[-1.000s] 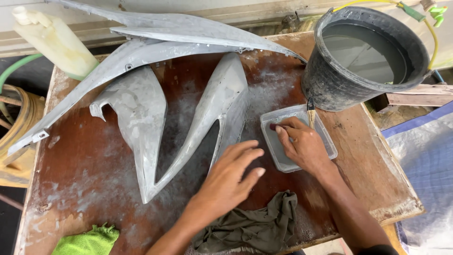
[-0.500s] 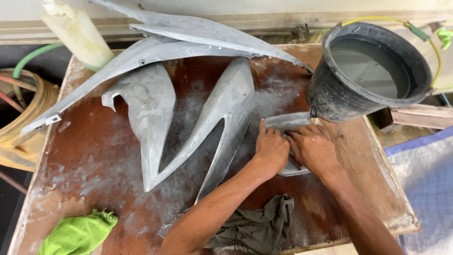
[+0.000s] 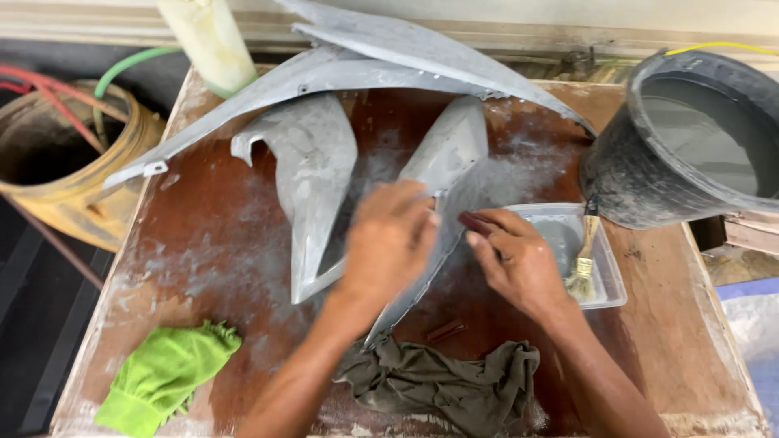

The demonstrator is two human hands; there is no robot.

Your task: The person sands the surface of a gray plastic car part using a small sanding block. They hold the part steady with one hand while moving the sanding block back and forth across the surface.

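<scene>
Dust-whitened and reddish brown, the wooden tabletop (image 3: 203, 243) carries a grey forked fairing panel (image 3: 316, 174), with longer grey panels (image 3: 381, 65) laid across its far edge. The left hand (image 3: 389, 239) is spread flat, fingers apart, on the panel's right prong (image 3: 446, 158), which is thereby steadied. A small dark reddish pad (image 3: 475, 223), probably abrasive paper, is pinched in the right hand (image 3: 515, 264) just beside that prong. Wet sanding of the panel is judged to be in hand; the next move would call for the pad to be pressed on the surface while the panel is held still.

A clear tray (image 3: 608, 280) with grey water and a paintbrush (image 3: 584, 259) lies behind the right hand, near a black bucket (image 3: 641, 186). A green cloth (image 3: 162, 373) and a dark rag (image 3: 446, 381) lie at the near edge.

The left hand is blurred, and the prong beneath it is hidden. The bucket and a pale bottle (image 3: 211, 40) are cut off by the frame.
</scene>
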